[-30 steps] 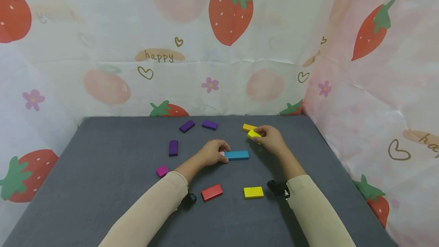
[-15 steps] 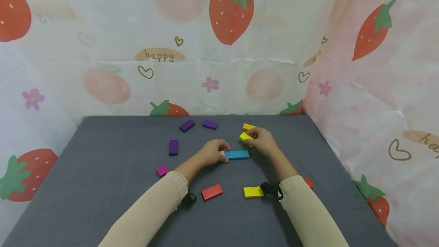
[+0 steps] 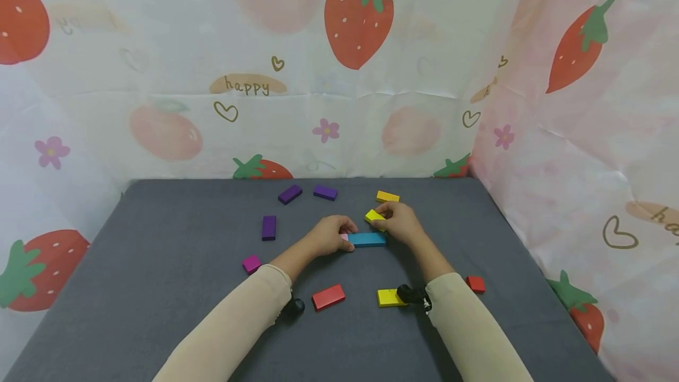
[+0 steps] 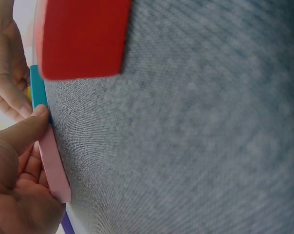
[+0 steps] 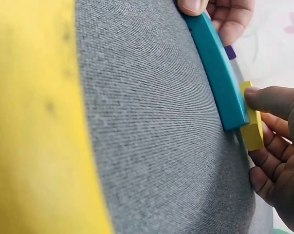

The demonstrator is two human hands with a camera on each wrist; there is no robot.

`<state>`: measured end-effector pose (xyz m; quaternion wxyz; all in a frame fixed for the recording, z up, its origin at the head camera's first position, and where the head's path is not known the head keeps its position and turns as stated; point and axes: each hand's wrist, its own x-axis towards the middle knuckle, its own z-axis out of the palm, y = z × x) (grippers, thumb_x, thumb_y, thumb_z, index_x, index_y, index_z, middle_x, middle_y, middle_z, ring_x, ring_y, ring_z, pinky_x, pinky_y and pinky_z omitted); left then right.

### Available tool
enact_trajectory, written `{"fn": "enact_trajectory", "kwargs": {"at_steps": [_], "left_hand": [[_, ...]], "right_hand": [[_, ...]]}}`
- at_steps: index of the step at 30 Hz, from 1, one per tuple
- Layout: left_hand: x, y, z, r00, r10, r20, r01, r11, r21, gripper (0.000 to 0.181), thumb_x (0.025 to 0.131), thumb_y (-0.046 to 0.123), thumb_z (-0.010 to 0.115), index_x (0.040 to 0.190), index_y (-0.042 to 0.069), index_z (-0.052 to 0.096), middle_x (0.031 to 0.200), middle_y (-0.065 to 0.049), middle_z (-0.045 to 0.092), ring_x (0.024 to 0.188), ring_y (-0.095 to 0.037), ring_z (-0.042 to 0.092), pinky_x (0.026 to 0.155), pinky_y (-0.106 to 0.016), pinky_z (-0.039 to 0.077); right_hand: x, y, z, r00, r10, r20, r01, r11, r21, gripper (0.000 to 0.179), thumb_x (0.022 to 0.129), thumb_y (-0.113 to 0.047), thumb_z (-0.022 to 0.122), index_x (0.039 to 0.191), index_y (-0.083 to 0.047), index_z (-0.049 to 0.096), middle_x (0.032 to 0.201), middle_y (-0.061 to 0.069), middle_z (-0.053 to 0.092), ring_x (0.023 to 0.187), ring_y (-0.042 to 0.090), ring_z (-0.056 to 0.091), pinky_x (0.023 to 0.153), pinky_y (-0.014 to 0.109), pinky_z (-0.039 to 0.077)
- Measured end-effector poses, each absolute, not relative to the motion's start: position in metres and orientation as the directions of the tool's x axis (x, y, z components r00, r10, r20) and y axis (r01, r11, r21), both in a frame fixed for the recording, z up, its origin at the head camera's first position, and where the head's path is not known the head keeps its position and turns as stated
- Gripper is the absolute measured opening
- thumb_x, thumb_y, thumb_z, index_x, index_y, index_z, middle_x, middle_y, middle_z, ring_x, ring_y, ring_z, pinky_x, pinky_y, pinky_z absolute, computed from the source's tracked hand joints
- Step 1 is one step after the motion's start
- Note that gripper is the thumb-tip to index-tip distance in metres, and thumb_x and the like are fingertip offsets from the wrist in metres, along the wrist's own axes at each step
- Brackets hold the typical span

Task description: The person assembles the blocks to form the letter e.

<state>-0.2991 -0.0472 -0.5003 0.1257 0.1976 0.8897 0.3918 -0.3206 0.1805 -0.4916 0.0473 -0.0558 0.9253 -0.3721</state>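
My left hand (image 3: 328, 236) pinches a pink block (image 4: 53, 168) that lies end to end with a blue block (image 3: 367, 240). In the left wrist view, the thumb tip lies over the seam between these two. Just behind the blue block, my right hand (image 3: 401, 224) holds a yellow block (image 3: 373, 217) between thumb and fingers. The right wrist view has this yellow block (image 5: 253, 127) close beside the blue block's right end; whether they touch I cannot tell. Most of the pink block is hidden by the left hand in the head view.
Purple blocks (image 3: 290, 194) lie at the back left, and a magenta block (image 3: 251, 264) sits by the left sleeve. Nearer are a red block (image 3: 328, 297), another yellow block (image 3: 389, 298) and a smaller red block (image 3: 475, 284). An orange-yellow block (image 3: 388, 196) lies behind the right hand.
My right hand has carried the yellow block left and nearer, toward the blue block. The small red block at the right has come out from behind the right sleeve. My left hand stays put.
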Motion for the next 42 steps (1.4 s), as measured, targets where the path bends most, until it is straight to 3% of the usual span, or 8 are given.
{"fn": "enact_trajectory", "kwargs": {"at_steps": [11, 42], "left_hand": [[-0.298, -0.0481, -0.4976, -0.887, 0.458, -0.066, 0.257, 0.607, 0.751, 0.031, 0.087, 0.014, 0.083, 0.115, 0.012, 0.071, 0.106, -0.001, 0.066, 0.097, -0.017, 0.058, 0.092, -0.038, 0.05], [-0.2997, -0.0484, -0.5025, -0.887, 0.458, -0.063, 0.26, 0.605, 0.753, 0.032, 0.087, 0.015, 0.083, 0.116, 0.013, 0.071, 0.106, 0.0, 0.067, 0.096, -0.015, 0.059, 0.091, -0.037, 0.05]], "right_hand": [[-0.3192, 0.1759, -0.4936, -0.991, -0.122, -0.049, -0.056, 0.731, -0.68, 0.038, 0.09, -0.028, 0.08, 0.12, -0.007, 0.071, 0.114, 0.01, 0.071, 0.103, 0.027, 0.064, 0.09, 0.045, 0.053], [-0.3149, 0.1741, -0.4875, -0.992, -0.109, -0.071, -0.036, 0.757, -0.653, 0.04, 0.091, -0.029, 0.079, 0.122, -0.006, 0.069, 0.116, 0.011, 0.07, 0.106, 0.027, 0.064, 0.094, 0.044, 0.052]]}}
